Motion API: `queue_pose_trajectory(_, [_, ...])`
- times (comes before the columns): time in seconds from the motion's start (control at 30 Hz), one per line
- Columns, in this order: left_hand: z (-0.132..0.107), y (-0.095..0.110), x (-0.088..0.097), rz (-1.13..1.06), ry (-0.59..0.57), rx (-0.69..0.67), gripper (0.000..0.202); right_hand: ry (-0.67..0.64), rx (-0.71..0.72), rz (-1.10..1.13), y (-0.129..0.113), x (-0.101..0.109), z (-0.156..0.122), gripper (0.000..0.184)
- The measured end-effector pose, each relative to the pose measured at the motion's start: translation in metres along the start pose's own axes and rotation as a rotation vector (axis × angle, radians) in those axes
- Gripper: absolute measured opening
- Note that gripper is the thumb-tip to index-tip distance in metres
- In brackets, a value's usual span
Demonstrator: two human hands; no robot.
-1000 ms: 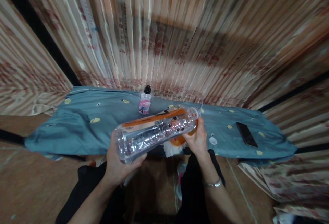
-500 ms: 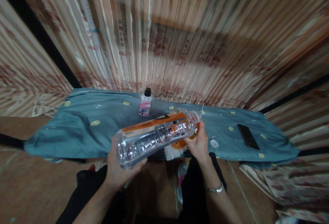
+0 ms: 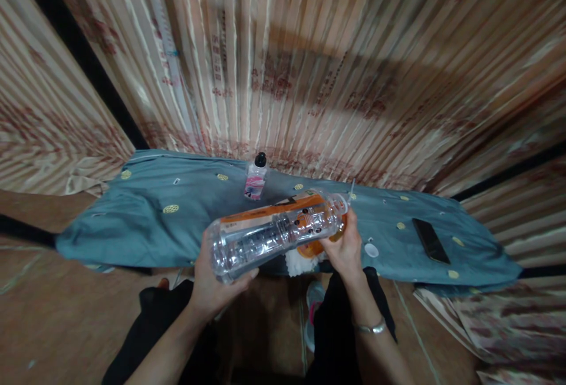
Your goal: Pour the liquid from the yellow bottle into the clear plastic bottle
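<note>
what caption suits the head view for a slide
Left hand grips a slanted clear bottle, right hand near its mouth.

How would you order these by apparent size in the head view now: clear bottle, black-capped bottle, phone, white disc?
1. Clear bottle, though it appears nearer the camera.
2. Black-capped bottle and phone: too alike to rank.
3. White disc.

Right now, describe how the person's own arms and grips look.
The left grip and right grip are ungloved human hands. A shiny silver-coloured bracelet sits on the right forearm; the left forearm shows none. No sleeves are visible on either.
</note>
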State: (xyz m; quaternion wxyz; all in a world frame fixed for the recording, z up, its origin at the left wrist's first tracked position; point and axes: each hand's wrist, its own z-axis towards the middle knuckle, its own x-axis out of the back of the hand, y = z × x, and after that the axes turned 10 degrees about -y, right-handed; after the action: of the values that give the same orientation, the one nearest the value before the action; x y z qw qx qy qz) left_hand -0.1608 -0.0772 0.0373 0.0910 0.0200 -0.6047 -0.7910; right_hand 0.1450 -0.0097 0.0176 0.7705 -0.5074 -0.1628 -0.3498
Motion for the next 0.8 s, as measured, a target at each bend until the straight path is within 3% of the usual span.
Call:
queue_pose_trajectory(0.2, [0.0036, -0.0020, 0.0026, -0.015, -0.029, 0.035, 0.080, 0.004, 0.005, -0.008, 0.0024, -0.0027, 0.0035, 0.092])
queue_pose_trajectory(0.8, [0.0097, 0.0043, 0.0026, -0.082, -0.082, 0.012, 0.076, -0.003, 0.049, 0.004, 0.0041, -0.0048, 0.0084, 0.088])
